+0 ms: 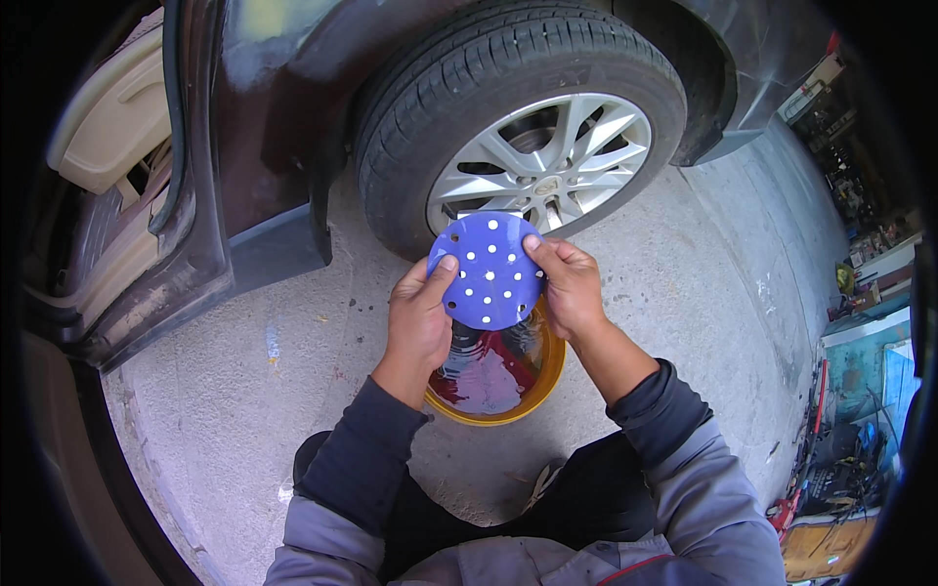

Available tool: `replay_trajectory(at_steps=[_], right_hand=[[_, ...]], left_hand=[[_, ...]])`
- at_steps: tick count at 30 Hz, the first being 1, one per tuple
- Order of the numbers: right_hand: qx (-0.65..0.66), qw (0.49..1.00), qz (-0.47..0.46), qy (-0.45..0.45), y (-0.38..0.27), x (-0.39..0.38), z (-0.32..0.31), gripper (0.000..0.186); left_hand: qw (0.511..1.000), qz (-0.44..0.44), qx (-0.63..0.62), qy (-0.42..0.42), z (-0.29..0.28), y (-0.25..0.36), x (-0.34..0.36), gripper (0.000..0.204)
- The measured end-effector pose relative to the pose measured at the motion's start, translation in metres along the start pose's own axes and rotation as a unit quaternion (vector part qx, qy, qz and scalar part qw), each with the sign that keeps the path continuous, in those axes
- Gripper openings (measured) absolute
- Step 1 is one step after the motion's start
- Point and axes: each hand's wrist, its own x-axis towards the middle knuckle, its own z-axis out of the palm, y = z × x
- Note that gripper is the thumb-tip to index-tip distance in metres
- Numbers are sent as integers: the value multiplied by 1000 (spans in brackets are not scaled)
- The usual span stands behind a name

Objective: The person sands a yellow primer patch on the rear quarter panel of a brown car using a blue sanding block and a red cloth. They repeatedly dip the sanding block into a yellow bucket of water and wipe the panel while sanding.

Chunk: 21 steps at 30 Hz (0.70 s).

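Note:
My left hand (418, 322) and my right hand (572, 288) grip opposite sides of a round blue perforated disc (489, 256), thumbs on its face. Its holes look white, a few near the edge dark. A thin pale edge shows behind its top, too hidden to identify. Below the disc, a yellow bucket (496, 419) stands on the concrete floor with rippled liquid in it, showing red and pale patches; whether these are reflections or something submerged I cannot tell. My hands are over the bucket's back part, hiding some of its rim.
A car wheel (576, 142) with silver spokes is just beyond my hands, under dark bodywork (264, 146) with scuffed pale patches. An open doorway with beige trim (112, 117) is at left. Tools and clutter (840, 469) line the right side. My bent legs are at the bottom, on the concrete (205, 439).

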Motion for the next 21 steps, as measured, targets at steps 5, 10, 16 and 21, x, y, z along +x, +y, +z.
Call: replay_trajectory(at_steps=[5, 10, 16, 21], right_hand=[[14, 1000, -5, -8, 1, 0, -1, 23], [23, 1000, 8, -6, 1, 1, -3, 22], [114, 991, 64, -30, -1, -1, 4, 26], [128, 979, 122, -100, -4, -9, 16, 54]], left_hand=[[1000, 2, -2, -6, -1, 0, 0, 24], [1000, 1, -2, -6, 1, 1, -1, 23], [999, -31, -36, -13, 10, 2, -5, 29], [992, -63, -103, -34, 24, 1, -13, 42]])
